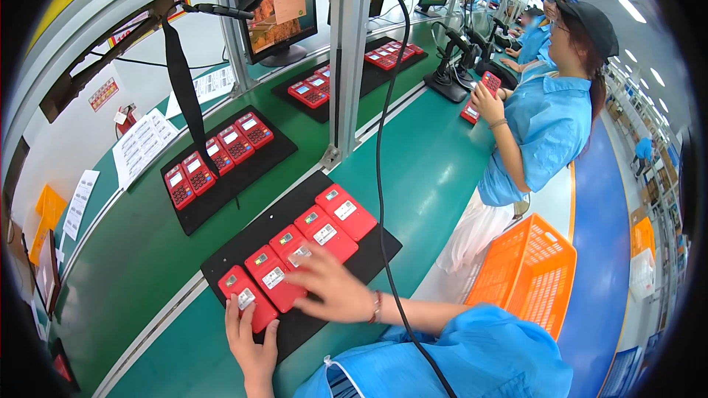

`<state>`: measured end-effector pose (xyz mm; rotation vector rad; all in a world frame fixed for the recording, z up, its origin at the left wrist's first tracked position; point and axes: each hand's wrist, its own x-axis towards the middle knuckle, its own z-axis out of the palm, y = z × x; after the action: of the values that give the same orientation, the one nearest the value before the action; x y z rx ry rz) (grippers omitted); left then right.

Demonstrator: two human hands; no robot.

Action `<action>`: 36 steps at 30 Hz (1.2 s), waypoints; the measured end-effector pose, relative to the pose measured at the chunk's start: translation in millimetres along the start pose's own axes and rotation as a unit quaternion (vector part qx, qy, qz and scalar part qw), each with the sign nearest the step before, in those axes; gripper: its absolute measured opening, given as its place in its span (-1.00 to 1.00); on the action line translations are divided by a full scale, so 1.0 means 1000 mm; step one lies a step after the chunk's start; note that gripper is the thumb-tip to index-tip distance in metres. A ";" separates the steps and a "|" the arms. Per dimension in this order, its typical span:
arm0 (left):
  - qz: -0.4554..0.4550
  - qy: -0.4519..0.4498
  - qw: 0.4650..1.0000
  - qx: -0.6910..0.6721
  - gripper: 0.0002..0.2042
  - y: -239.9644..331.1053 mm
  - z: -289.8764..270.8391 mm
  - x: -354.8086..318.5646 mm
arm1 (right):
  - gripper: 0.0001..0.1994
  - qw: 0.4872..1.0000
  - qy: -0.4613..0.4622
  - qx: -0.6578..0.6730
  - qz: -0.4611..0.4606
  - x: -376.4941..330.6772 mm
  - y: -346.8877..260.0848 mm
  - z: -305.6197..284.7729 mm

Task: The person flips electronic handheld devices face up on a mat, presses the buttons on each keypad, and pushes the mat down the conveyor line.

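Observation:
Several red payment terminals lie in a row, backs up with white labels, on a black mat (302, 328). My left hand (254, 350) is at the near end of the leftmost payment terminal (237, 284), its fingers on the left side and its thumb by the right corner, gripping it where it lies. Over the middle of the row is my right hand (332, 291), fingers spread and a little blurred. It is nearest to the second terminal (271, 273) and the third terminal (286, 239); whether it touches either, I cannot tell.
Beyond a metal rail, more red terminals (225, 149) lie keypad up on another black mat. A black cable (380, 177) hangs across the view. To the right, a co-worker (542, 125) holds a red terminal. An orange crate (527, 273) stands beside the bench.

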<state>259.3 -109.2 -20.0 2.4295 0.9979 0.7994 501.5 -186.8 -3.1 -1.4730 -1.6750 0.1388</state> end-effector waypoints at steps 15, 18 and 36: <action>-0.221 0.184 0.905 -0.313 -0.35 -0.028 0.001 -0.011 | -0.57 0.969 -0.046 0.178 0.166 0.011 -0.024 0.026; -0.215 0.147 0.942 -0.210 -0.39 -0.020 0.001 -0.011 | -0.58 0.975 -0.083 0.175 0.106 -0.004 -0.010 0.034; -0.190 0.095 0.973 -0.085 -0.20 -0.024 -0.003 -0.015 | -0.55 0.998 0.015 -0.059 0.000 0.005 0.031 -0.010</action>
<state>236.9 -103.6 -36.3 1.9593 1.3528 0.9433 532.1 -178.3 -13.0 -1.5547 -1.6840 0.0168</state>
